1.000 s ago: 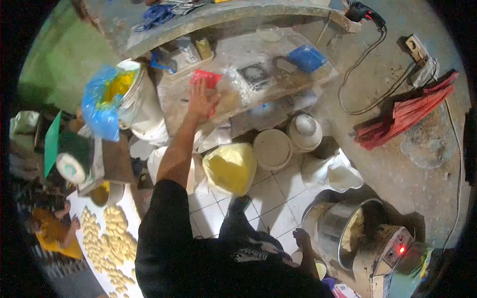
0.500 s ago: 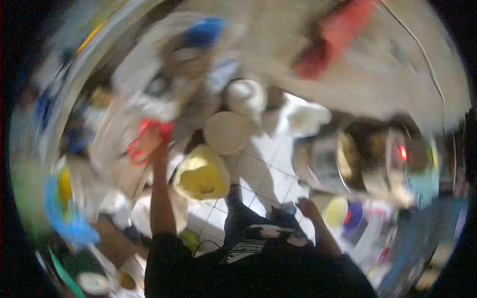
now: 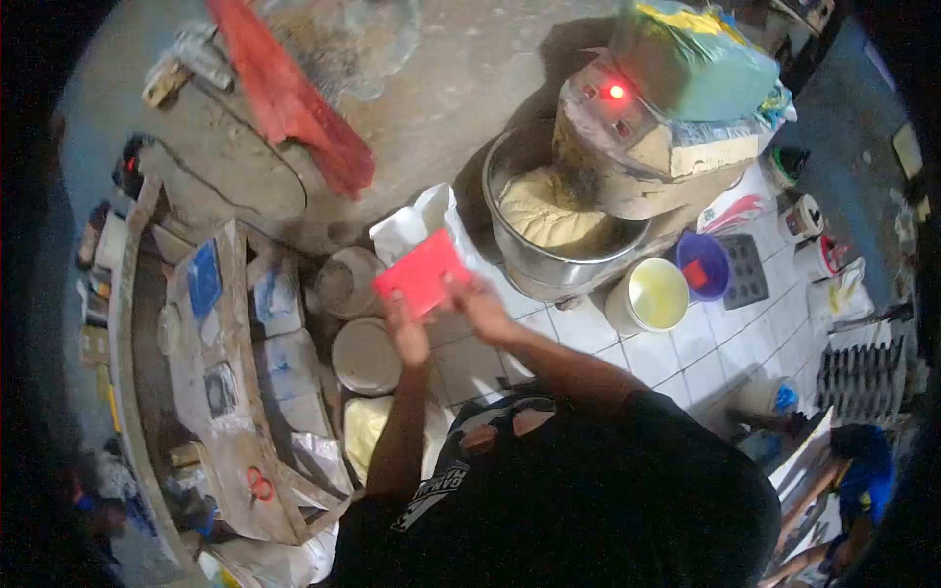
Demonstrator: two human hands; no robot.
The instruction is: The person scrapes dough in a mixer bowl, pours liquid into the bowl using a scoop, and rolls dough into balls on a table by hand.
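A flat, pink-red rectangular packet (image 3: 423,271) is held up in front of my body. My left hand (image 3: 407,338) grips its lower left edge, while my right hand (image 3: 482,310) pinches its lower right corner. No lettering can be read on it. Just behind the packet stands a white paper or plastic bag (image 3: 417,218). To the right is a metal mixing bowl (image 3: 510,250) with pale yellow dough (image 3: 549,211) in it, under the mixer head (image 3: 608,137). Red-handled scissors (image 3: 259,483) lie on the wooden shelf at the left.
Round lidded tubs (image 3: 367,355) stand along the wooden shelf unit (image 3: 240,333). A white bucket (image 3: 655,296) with yellow contents and a purple bowl (image 3: 708,265) sit on the tiles. A red cloth (image 3: 294,103) lies beyond. Another person (image 3: 863,470) is at lower right.
My view has turned right toward the mixer. My left hand has come away from the shelf by the scissors with the pink-red packet, and my right hand has joined it.
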